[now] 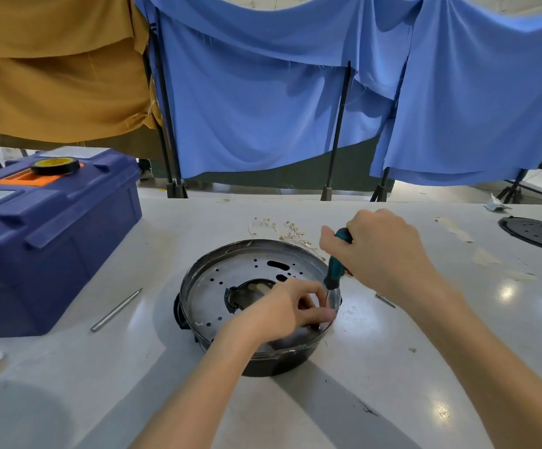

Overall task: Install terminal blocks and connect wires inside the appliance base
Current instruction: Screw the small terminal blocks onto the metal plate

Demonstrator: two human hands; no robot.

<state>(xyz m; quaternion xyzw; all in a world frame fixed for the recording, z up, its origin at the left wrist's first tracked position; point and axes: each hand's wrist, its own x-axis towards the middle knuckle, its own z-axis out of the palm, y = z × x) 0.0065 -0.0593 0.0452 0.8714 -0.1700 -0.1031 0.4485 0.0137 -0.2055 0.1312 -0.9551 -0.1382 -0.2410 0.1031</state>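
We're centre frame on the appliance base (230, 270), a round black shell with a shiny metal plate full of punched holes, sitting on the smooth white table (392, 367). The right hand (379, 251) wraps fully round the teal-and-black handle of the screwdriver (336, 267), which is tilted down to the base's right rim. The left hand (282, 312) has its fingers curled tight, pinching the lower end of the shaft; what sits under them is hidden from us.

The white labels on the blue plastic toolbox (52, 238) at left are too blurred to read. A black tape roll (55, 166) rests on its lid.

Thin wires (282, 230) with small metal ends lie just behind the base. There is open tabletop at lower right, and a slim metal rod (117, 309) lies left of the base.
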